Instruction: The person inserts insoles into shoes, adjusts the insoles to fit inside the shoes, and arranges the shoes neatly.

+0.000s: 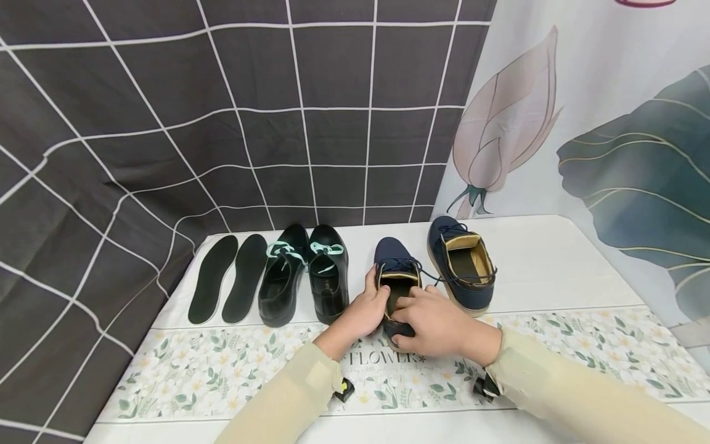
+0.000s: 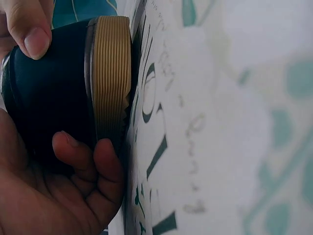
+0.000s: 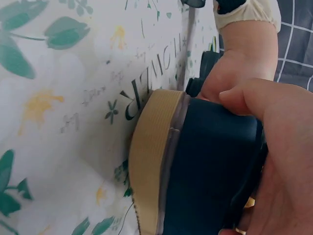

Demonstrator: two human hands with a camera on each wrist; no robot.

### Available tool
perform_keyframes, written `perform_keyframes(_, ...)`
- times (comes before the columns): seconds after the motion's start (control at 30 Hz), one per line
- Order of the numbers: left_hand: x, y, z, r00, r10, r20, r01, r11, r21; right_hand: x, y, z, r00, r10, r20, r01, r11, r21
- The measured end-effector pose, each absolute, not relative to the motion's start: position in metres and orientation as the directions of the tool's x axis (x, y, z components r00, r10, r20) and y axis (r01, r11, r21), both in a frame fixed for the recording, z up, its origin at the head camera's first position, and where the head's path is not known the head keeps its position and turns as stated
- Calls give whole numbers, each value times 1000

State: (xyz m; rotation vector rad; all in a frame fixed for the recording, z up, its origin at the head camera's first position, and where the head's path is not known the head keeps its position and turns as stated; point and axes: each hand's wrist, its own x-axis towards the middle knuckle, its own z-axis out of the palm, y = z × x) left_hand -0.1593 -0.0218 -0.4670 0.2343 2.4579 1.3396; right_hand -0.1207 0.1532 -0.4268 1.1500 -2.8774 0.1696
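A navy lace-up shoe [image 1: 392, 250] with a tan ribbed sole stands on the white cloth, heel toward me. My left hand [image 1: 360, 314] grips its left side; in the left wrist view two curled fingertips [image 2: 105, 154] show beside the sole. At the heel, my right hand [image 1: 438, 324] has its fingers inside the shoe opening and its thumb [image 3: 244, 95] pressed on the outside of the heel. A dark insole lies inside, partly hidden by the fingers. Just to the right stands the matching navy shoe [image 1: 479, 299], laces loose toward the first.
Left of the hands stand two black shoes [image 1: 277, 299] with mint laces. Farther left lie two black insoles [image 1: 212, 280], side by side. A floral band [image 1: 249, 370] crosses the cloth in front. Behind hangs a dark grid-patterned curtain [image 1: 333, 135].
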Motion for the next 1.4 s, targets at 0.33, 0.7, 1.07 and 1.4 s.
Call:
perform_keyframes(0.33,-159,-21,-467,-924,298,-240,-47,535,844,-119,145,-426,-732,-669,129,-677,736,-26)
perform_keyframes(0.7,-159,-23,-468,-925,297,-238,-52,522,852,-115,148,-439,-686,-698,203,-703,709,62)
perform_keyframes(1.07,-157,-25,-469,-909,336,-248,-97,408,908,-104,155,-435,-629,-691,356,-699,703,132)
perform_keyframes(1.4,-157,-30,-472,-887,359,-289,-224,213,951,-91,148,-436,-800,-555,226,-580,813,-57)
